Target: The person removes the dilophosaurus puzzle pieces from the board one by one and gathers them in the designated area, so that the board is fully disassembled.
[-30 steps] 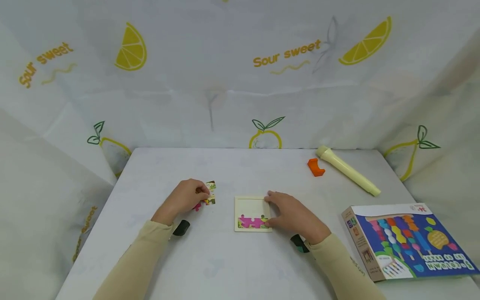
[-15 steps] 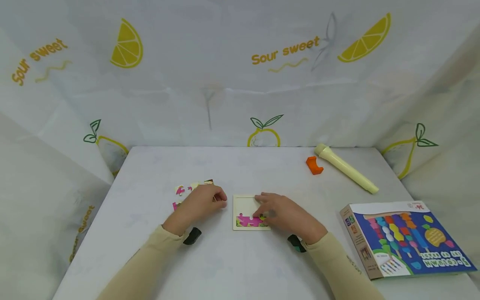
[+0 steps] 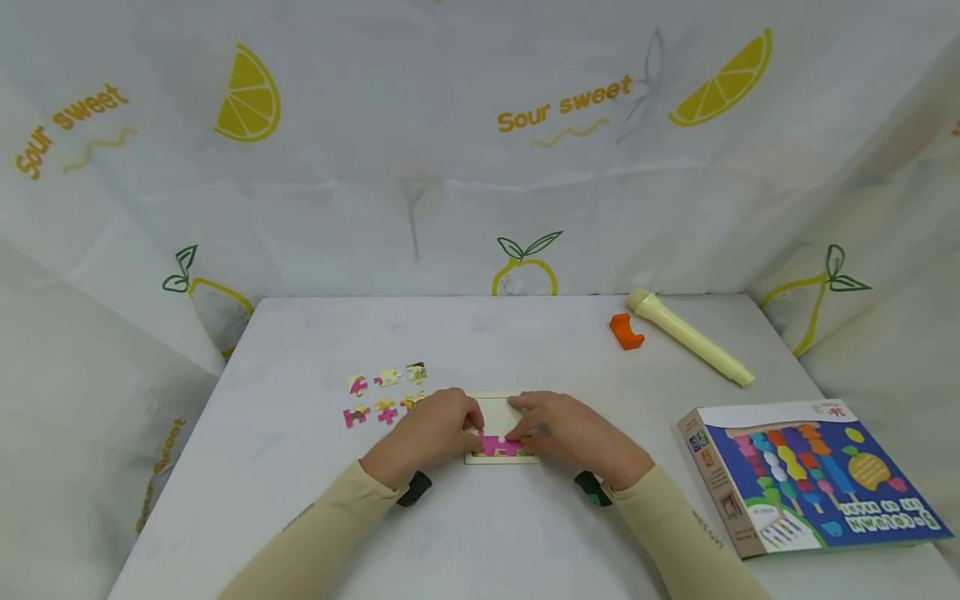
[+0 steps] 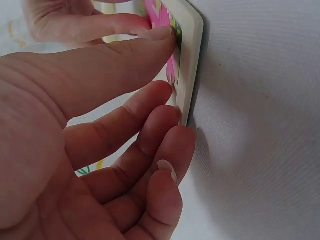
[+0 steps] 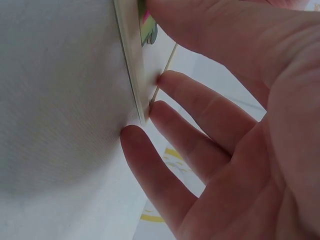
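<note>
A square puzzle tray (image 3: pixel 495 412) with a pale rim lies on the table before me. A row of pink and green jigsaw pieces (image 3: pixel 498 447) fills its near side; the part behind them is bare. My left hand (image 3: pixel 435 429) holds the tray at its left edge. In the left wrist view its thumb presses on the pieces and its fingers curl against the tray rim (image 4: pixel 191 60). From the other side my right hand (image 3: pixel 570 429) steadies the tray, thumb over the pieces, fingers along the rim (image 5: pixel 131 60).
Several loose jigsaw pieces (image 3: pixel 386 408) lie in two rows left of the tray. At the back right are an orange notched block (image 3: pixel 626 331) and a pale yellow stick (image 3: pixel 690 336). A blue toy box (image 3: pixel 817 479) lies at the right.
My left hand has moved right from the loose pieces to the tray's left edge, uncovering those pieces. The right hand's thumb and fingers have shifted slightly inward over the tray.
</note>
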{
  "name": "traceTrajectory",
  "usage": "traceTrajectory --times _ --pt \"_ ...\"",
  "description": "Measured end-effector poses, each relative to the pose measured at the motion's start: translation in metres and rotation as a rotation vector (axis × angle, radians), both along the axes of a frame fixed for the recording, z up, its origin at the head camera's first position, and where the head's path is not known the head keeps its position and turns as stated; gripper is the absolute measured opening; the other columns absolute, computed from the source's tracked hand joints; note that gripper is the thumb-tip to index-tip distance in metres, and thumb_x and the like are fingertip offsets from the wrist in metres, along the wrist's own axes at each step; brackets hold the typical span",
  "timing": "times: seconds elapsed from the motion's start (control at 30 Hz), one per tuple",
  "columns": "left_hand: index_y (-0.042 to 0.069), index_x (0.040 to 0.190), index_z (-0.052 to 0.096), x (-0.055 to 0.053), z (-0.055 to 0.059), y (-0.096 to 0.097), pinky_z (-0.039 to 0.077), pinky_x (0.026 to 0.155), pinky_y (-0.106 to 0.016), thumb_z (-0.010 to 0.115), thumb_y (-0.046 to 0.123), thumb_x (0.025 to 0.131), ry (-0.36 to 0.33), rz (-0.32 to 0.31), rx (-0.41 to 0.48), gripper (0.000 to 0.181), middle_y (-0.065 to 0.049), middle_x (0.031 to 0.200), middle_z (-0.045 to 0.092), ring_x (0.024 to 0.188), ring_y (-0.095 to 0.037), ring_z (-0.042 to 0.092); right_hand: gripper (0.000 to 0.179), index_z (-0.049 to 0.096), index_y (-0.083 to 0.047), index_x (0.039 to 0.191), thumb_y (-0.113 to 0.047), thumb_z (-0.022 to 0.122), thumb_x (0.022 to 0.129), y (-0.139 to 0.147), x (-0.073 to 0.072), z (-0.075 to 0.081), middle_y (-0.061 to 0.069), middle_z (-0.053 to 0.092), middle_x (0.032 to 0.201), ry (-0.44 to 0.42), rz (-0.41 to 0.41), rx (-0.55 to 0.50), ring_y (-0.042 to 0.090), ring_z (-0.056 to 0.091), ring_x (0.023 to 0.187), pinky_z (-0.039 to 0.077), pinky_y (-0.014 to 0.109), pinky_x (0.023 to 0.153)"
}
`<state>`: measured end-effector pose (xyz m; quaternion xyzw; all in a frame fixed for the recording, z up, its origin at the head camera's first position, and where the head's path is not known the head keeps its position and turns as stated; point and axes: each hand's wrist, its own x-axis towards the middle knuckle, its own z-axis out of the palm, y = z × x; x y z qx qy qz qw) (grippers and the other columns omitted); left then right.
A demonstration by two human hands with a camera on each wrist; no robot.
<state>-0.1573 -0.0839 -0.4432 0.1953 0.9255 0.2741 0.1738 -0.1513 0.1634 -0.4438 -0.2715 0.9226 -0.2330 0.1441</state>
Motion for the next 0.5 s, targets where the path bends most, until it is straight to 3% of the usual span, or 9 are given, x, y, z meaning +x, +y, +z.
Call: traceTrajectory --times 0.37,0.5 --pt "0.012 0.099 0.078 0.0019 -0.0013 0.0004 0.049 0.074 -0.03 0.087 0.02 0.091 -0.022 -0.011 0.022 0.014 0.004 0.088 0.062 0.081 -0.014 0.056 0.02 0.088 -0.026 0.11 -0.017 0.087 0.092 -0.0001 0.0007 0.0015 0.007 0.064 0.154 0.031 0.03 0.004 0.03 0.059 0.145 0.051 0.05 0.116" --pt "0.011 0.098 0.078 0.0037 -0.0015 0.001 0.05 0.074 -0.03 0.086 0.019 0.091 -0.02 -0.013 0.028 0.014 0.003 0.089 0.063 0.081 -0.014 0.056 0.02 0.088 -0.024 0.11 -0.016 0.087 0.092 -0.0012 0.0017 0.0028 0.008 0.064 0.155 0.004 0.011 0.002 0.031 0.057 0.146 0.051 0.051 0.116"
